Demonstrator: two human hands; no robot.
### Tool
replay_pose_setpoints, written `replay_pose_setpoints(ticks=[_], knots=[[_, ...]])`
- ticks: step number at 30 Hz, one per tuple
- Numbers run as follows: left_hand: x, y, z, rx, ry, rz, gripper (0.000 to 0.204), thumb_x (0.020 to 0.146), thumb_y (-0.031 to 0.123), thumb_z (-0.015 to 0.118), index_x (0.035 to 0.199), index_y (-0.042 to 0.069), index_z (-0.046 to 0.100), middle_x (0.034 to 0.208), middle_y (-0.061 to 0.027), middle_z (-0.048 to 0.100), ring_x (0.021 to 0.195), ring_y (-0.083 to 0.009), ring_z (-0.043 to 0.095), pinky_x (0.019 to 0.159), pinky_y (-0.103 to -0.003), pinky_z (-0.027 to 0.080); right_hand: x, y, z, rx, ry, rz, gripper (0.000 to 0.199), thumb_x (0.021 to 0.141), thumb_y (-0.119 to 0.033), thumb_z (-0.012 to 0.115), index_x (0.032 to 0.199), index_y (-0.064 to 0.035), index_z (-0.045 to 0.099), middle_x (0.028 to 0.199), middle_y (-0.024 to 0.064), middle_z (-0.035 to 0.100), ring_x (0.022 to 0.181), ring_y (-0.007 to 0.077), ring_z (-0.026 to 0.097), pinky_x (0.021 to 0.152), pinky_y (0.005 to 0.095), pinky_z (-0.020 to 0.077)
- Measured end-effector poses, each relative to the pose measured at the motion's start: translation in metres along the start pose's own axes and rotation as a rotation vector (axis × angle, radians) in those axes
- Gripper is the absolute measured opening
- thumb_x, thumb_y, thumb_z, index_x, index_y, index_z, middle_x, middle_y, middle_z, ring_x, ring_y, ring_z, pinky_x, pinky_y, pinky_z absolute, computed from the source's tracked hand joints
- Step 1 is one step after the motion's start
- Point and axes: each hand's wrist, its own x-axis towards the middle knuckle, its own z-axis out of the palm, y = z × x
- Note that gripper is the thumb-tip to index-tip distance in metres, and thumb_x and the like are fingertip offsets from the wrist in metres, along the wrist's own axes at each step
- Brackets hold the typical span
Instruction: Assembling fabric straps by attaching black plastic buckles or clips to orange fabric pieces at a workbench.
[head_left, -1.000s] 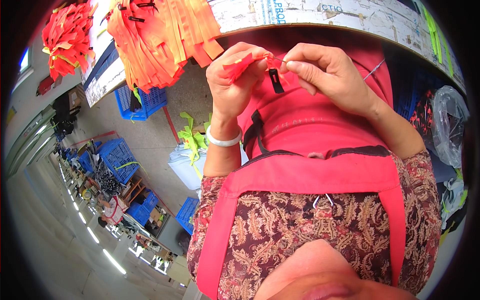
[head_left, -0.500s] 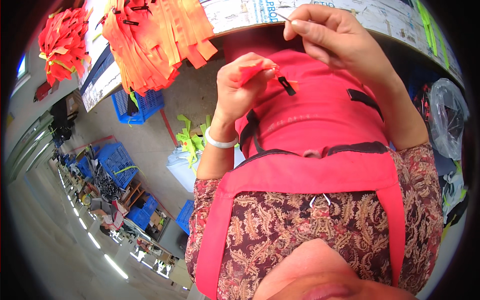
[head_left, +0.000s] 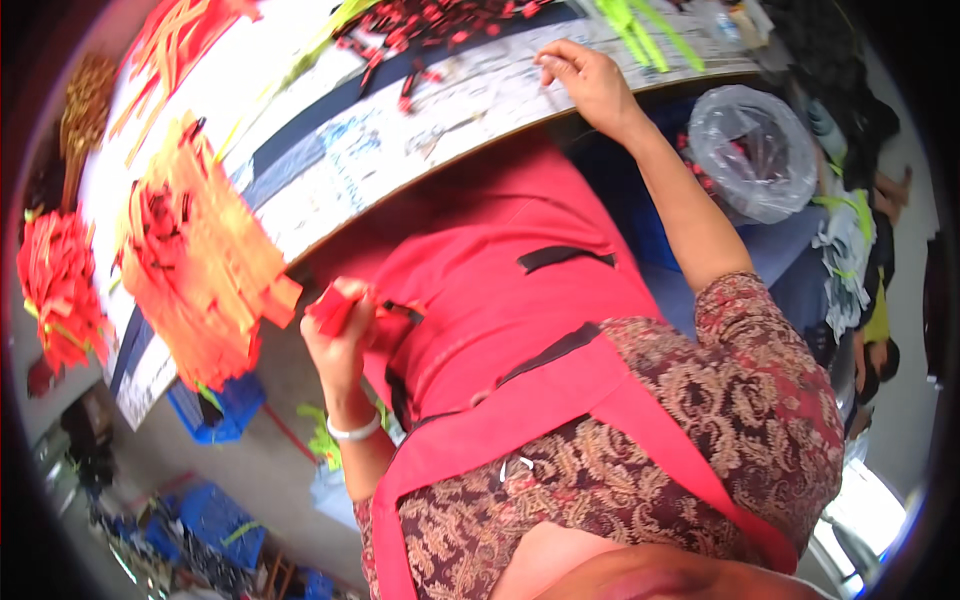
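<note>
My left hand (head_left: 340,345), with a white bracelet on its wrist, is closed round a folded red fabric strip (head_left: 331,311) in front of the red apron. A small black piece (head_left: 404,311) sticks out from the strip on the right side of the fist. Over the front edge of the table (head_left: 460,140), my right hand (head_left: 592,88) has thumb and fingers drawn together; blur hides whatever they hold. Beyond it lies a pile of small red and black pieces (head_left: 430,25). Orange fabric strips (head_left: 205,270) with black pieces hang over the table edge at left.
A bin lined with a clear plastic bag (head_left: 750,150) stands right of my right forearm. Yellow-green strips (head_left: 640,35) lie on the table's far right. Bunched red strips (head_left: 60,290) hang at far left, and a blue crate (head_left: 218,408) stands on the floor below.
The view has swung right, bringing the red-and-black pile and lined bin into sight. My right hand has moved away from the left, out over the table; the thin metal tool it held no longer shows clearly.
</note>
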Motion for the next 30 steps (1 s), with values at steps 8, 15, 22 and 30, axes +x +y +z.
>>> replay_pose_setpoints(ticks=[8,15,22,30], knots=[[0.005,-0.005,0.01,-0.052,-0.087,0.013,0.012,0.087,-0.004,0.061,0.099,-0.003,0.065,0.08,-0.005,0.06,0.052,-0.006,0.047,0.044,-0.02,0.033,0.057,0.157,-0.149,-0.495,0.529,0.169,0.019,0.09,-0.019,0.058,0.101,-0.0079,0.068,0.084,0.008,0.067,0.075,0.0213,0.061,0.07,0.0322,0.0488],[0.01,0.0,0.016,0.015,-0.047,-0.059,0.012,0.087,-0.004,0.062,0.099,-0.003,0.065,0.078,-0.0046,0.061,0.052,-0.006,0.048,0.043,-0.02,0.033,0.095,0.197,-0.172,-0.808,0.526,-0.025,0.019,0.086,-0.015,0.058,0.099,-0.0146,0.071,0.091,0.014,0.067,0.088,0.0322,0.063,0.077,0.0427,0.0497],[0.005,-0.006,0.011,0.008,-0.005,-0.057,0.011,0.087,-0.002,0.064,0.098,0.0,0.065,0.073,-0.0029,0.059,0.05,-0.0066,0.047,0.043,-0.02,0.033,0.137,0.165,-0.213,-1.1,0.604,-0.13,0.02,0.086,-0.015,0.054,0.094,-0.0147,0.073,0.091,0.0096,0.069,0.095,0.0304,0.06,0.087,0.0432,0.0461],[0.007,-0.001,0.023,0.035,-0.025,-0.113,0.01,0.087,-0.001,0.065,0.097,0.0,0.065,0.073,-0.0033,0.059,0.05,-0.0072,0.048,0.043,-0.021,0.034,0.13,0.114,-0.292,-0.867,0.928,-0.156,0.018,0.088,-0.018,0.054,0.099,-0.0115,0.067,0.09,0.0166,0.064,0.089,0.0371,0.06,0.077,0.0453,0.0476]])
